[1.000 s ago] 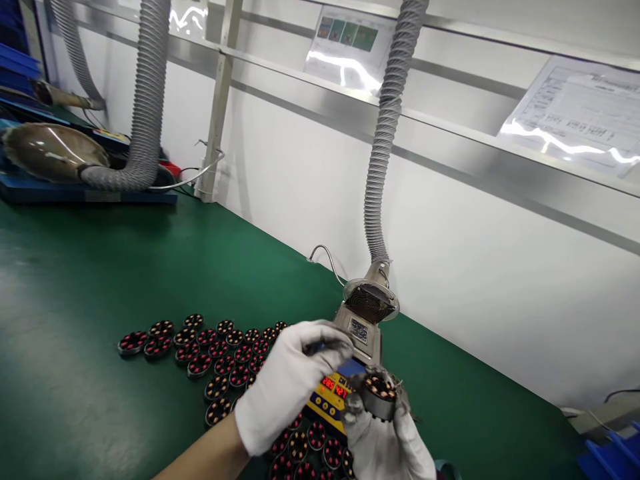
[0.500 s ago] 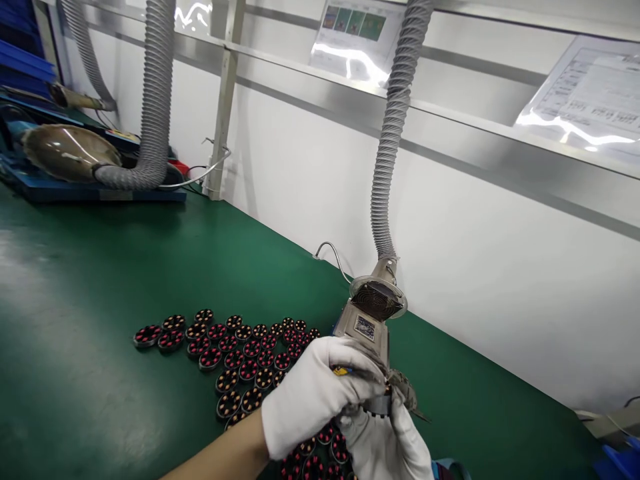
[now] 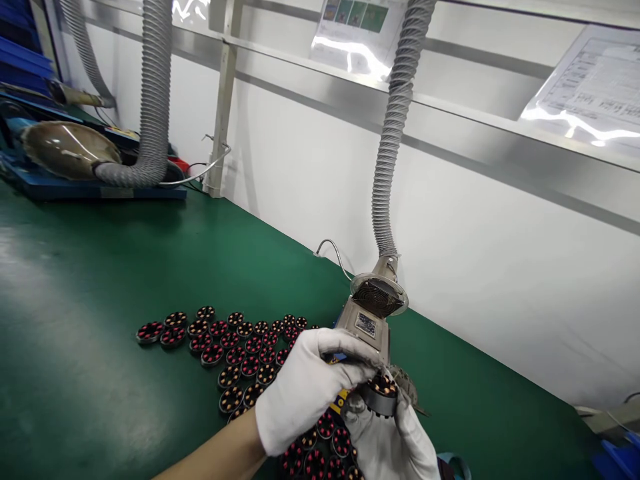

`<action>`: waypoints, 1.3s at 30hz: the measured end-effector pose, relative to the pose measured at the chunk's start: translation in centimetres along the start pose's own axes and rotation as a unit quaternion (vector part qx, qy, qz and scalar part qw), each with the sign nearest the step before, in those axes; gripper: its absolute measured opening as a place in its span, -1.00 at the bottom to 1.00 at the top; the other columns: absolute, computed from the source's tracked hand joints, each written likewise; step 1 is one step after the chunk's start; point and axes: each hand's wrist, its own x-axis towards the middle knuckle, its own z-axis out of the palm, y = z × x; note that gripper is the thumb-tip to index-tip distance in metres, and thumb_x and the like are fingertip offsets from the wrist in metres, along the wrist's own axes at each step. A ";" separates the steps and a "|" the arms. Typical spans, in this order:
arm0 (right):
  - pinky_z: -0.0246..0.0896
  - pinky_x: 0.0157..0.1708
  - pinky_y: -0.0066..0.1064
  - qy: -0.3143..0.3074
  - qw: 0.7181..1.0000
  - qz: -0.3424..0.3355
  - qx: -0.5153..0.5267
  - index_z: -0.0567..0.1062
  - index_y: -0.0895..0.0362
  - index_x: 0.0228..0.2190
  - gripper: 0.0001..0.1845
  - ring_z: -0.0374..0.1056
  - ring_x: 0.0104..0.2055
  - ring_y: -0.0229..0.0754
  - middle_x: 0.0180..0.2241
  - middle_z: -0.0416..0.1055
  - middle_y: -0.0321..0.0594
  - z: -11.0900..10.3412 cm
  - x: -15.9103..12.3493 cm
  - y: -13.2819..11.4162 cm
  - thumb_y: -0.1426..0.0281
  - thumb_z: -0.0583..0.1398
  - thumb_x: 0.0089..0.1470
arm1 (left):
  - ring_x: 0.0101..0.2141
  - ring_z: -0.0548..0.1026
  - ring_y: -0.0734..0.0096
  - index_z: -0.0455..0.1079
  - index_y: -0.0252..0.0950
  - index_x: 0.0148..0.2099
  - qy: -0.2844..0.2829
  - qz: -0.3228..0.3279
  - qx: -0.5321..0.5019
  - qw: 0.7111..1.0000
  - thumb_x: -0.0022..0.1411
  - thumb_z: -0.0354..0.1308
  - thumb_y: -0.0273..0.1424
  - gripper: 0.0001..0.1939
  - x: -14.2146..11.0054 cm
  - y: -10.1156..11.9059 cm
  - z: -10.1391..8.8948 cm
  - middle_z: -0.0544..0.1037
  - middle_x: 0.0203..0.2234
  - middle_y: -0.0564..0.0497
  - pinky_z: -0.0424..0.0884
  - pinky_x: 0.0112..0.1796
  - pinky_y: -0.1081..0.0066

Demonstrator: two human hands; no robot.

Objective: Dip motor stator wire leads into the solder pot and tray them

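Both my hands wear white gloves and meet low in the middle of the view. My right hand (image 3: 393, 440) is closed round a small round motor stator (image 3: 383, 393) with copper windings, held upright. My left hand (image 3: 307, 393) curls over from the left, its fingertips pressed together at the stator's top edge. Something thin and dark shows between those fingers, too small to name. Many similar stators (image 3: 235, 353) with red and copper coils lie flat on the green mat (image 3: 75, 320), to the left of and under my hands.
A fume extractor head (image 3: 375, 300) on a grey ribbed hose (image 3: 393, 133) stands just behind my hands. A yellow-panelled unit (image 3: 341, 400) peeks out beneath them. At far left are a second hose (image 3: 153, 100), a metal hood (image 3: 65, 150) and blue trays. A white wall runs along the back.
The stator was hidden by my left hand half a second ago and shows again now. My left fingers have shifted back slightly. The unit's red display is covered.
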 end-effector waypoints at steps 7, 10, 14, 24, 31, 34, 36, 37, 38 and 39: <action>0.29 -0.09 -0.06 -0.016 0.998 -0.030 -0.046 0.56 0.08 -0.27 -0.56 0.43 -0.18 0.01 -0.25 0.53 -0.09 -1.5 0.7 -0.9 0.11 0.35 -0.21 | -0.30 0.48 0.30 0.49 -0.32 -0.23 -0.092 -0.093 0.076 0.988 -0.10 0.27 -0.51 -0.71 0.5 1.1 -1.2 0.53 -0.30 -0.05 0.41 -0.31 0.47; 0.26 -0.03 -0.13 -0.022 0.997 -0.046 -0.061 0.56 0.04 -0.27 -0.57 0.43 -0.17 -0.04 -0.22 0.53 -0.15 -1.5 0.7 -1.2 0.16 0.39 -0.25 | -0.32 0.46 0.35 0.51 -0.33 -0.39 -0.131 -0.043 0.083 0.987 -0.07 0.14 -0.57 -0.84 0.8 0.5 -0.7 0.50 -0.38 -0.02 0.38 -0.30 0.48; 0.25 -0.03 -0.22 -0.018 0.998 -0.038 -0.036 0.55 0.02 -0.26 -0.54 0.43 -0.18 -0.12 -0.20 0.52 -0.20 0.2 -0.3 -1.0 0.21 0.42 -0.30 | -0.35 0.44 0.41 0.49 -0.31 -0.46 -0.096 0.015 0.051 0.994 -0.06 0.16 -0.57 -0.89 0.4 -0.3 0.0 0.47 -0.47 0.03 0.36 -0.24 0.50; 0.39 -0.26 -0.22 -0.026 0.998 -0.044 -0.043 0.57 0.03 -0.31 -0.55 0.46 -0.23 -0.02 -0.23 0.53 -0.11 -1.5 0.8 -1.0 0.17 0.42 -0.34 | -0.26 0.44 0.36 0.49 -0.28 -0.32 -0.042 0.024 0.091 0.995 -0.01 0.24 -0.53 -0.86 0.2 1.1 -1.3 0.49 -0.32 0.01 0.35 -0.24 0.53; 0.39 -0.24 -0.16 0.005 0.974 -0.152 -0.167 0.53 0.05 -0.28 -0.52 0.46 -0.27 -0.01 -0.29 0.54 -0.15 -0.3 0.2 -0.5 0.10 0.38 -0.29 | -0.33 0.43 0.39 0.50 -0.29 -0.41 -0.070 0.152 0.127 0.978 0.03 0.17 -0.59 -0.87 -0.6 0.1 0.2 0.49 -0.44 0.01 0.35 -0.24 0.49; 0.38 -0.23 -0.33 0.099 0.932 -0.252 -0.239 0.47 0.03 -0.23 -0.58 0.45 -0.20 -0.11 -0.23 0.52 -0.23 -0.2 0.3 0.1 0.25 0.37 -0.19 | -0.26 0.43 0.38 0.50 -0.22 -0.37 -0.019 0.211 0.144 0.967 0.09 0.17 -0.55 -0.86 -0.7 0.9 -0.4 0.50 -0.39 0.04 0.34 -0.17 0.50; 0.39 -0.23 -0.35 0.142 0.871 -0.367 -0.295 0.41 0.04 -0.19 -0.61 0.42 -0.15 -0.12 -0.17 0.48 -0.21 0.2 0.2 0.7 0.36 0.33 -0.11 | -0.20 0.43 0.38 0.50 -0.18 -0.31 0.023 0.181 0.144 0.973 0.10 0.19 -0.52 -0.86 -0.5 1.4 -1.0 0.50 -0.29 0.06 0.32 -0.14 0.52; 0.39 -0.24 -0.33 0.142 0.829 -0.430 -0.327 0.40 0.05 -0.18 -0.63 0.41 -0.12 -0.11 -0.14 0.46 -0.18 0.4 0.2 1.0 0.40 0.31 -0.08 | -0.16 0.43 0.36 0.50 -0.17 -0.24 0.018 0.140 0.132 0.981 0.09 0.21 -0.50 -0.83 -0.4 1.5 -1.1 0.50 -0.23 0.06 0.32 -0.12 0.51; 0.39 -0.23 -0.31 0.133 0.781 -0.491 -0.363 0.40 0.05 -0.18 -0.65 0.39 -0.10 -0.10 -0.11 0.43 -0.17 0.6 0.2 1.4 0.45 0.29 -0.06 | -0.12 0.42 0.31 0.47 -0.17 -0.16 -0.015 0.085 0.111 0.990 0.08 0.23 -0.47 -0.77 -0.3 1.4 -1.2 0.48 -0.17 0.04 0.32 -0.10 0.48; 0.39 -0.22 -0.29 0.115 0.727 -0.544 -0.402 0.40 0.04 -0.18 -0.65 0.38 -0.09 -0.09 -0.08 0.40 -0.17 0.7 0.3 1.7 0.49 0.27 -0.06 | -0.08 0.40 0.25 0.44 -0.20 -0.08 -0.066 0.027 0.084 0.994 0.08 0.25 -0.43 -0.70 -0.2 1.1 -1.1 0.46 -0.12 -0.01 0.32 -0.08 0.43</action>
